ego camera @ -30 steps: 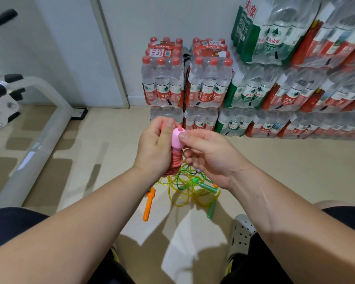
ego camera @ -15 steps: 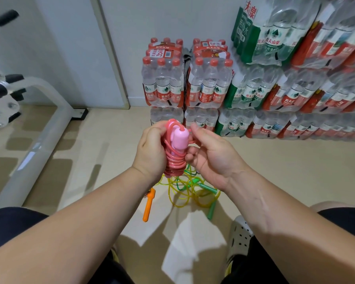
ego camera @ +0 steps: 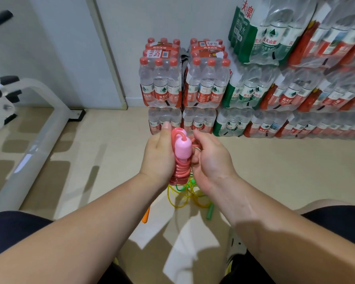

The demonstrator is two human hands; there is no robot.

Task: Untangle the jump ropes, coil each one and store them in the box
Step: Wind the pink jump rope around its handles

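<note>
Head view, lower edge: dark shorts (ego camera: 12, 228) cover both knees, with a grey perforated clog (ego camera: 236, 247) at lower right. Above them, at centre frame, the left hand (ego camera: 158, 158) grips the pink plastic jump rope (ego camera: 181, 158) upright, its cord wound in tight turns round the rounded handles. The right hand (ego camera: 211, 160) is curled just beside it and seems to pinch the loose pink cord, though its fingertips are hidden. Beyond, on the beige floor (ego camera: 275, 171), lies a tangle of yellow and green cords (ego camera: 182, 195) with an orange handle (ego camera: 146, 217) and a green handle (ego camera: 210, 212). Shrink-wrapped packs of water bottles (ego camera: 205, 83) stand stacked against the wall, upper right.
</note>
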